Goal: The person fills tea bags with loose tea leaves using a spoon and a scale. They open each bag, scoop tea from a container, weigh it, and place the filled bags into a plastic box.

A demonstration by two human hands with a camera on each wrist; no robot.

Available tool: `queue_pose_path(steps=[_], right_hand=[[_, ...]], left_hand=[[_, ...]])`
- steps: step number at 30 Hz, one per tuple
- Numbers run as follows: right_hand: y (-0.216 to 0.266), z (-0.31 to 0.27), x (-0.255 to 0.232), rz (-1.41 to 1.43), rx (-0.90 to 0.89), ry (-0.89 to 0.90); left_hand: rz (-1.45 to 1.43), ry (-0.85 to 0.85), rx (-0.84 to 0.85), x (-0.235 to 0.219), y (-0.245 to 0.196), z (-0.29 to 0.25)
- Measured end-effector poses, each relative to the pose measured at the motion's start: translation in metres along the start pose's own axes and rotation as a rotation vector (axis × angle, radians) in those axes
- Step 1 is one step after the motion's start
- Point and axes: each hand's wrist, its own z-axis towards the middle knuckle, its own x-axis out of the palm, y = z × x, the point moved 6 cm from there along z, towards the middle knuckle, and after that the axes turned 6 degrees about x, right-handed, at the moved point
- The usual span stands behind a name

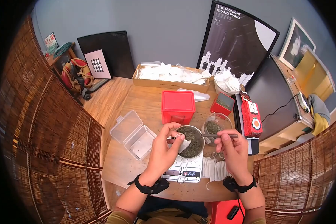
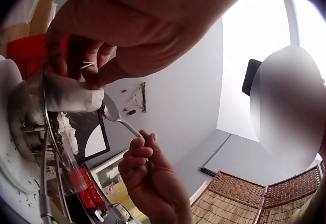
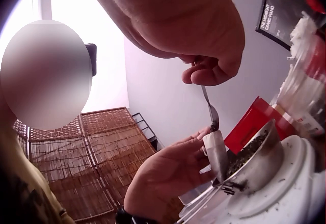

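Observation:
My left hand (image 1: 164, 149) pinches a small white tea bag (image 2: 76, 95) by its mouth, over a metal bowl (image 3: 265, 157) of dried tea leaves (image 1: 192, 145). The bag's drawstring loops over my fingers. My right hand (image 1: 233, 149) grips the handle of a metal spoon (image 1: 212, 136). In the right wrist view the spoon's bowl (image 3: 214, 118), with dark leaves on it, is right at the tea bag's mouth. The metal bowl sits on a white kitchen scale (image 1: 190, 168).
Filled tea bags (image 1: 214, 170) lie in a row right of the scale. A clear tub (image 1: 222, 119) of leaves, a red tin (image 1: 178, 106) and a red packet (image 1: 252, 117) stand behind. An open plastic case (image 1: 138, 140) lies left; a cardboard box (image 1: 168, 84) of white bags stands at the back.

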Motion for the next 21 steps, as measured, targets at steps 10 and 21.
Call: queue_pose_path(steps=[10,21], right_hand=[[0.013,-0.015,0.012,-0.129,-0.119,0.077],[-0.033,-0.002,-0.001,-0.306,-0.104,0.017]], left_hand=[[-0.007,-0.012,0.018,-0.002,0.003,-0.002],[0.068,-0.054,0.067,-0.006,-0.009,-0.011]])
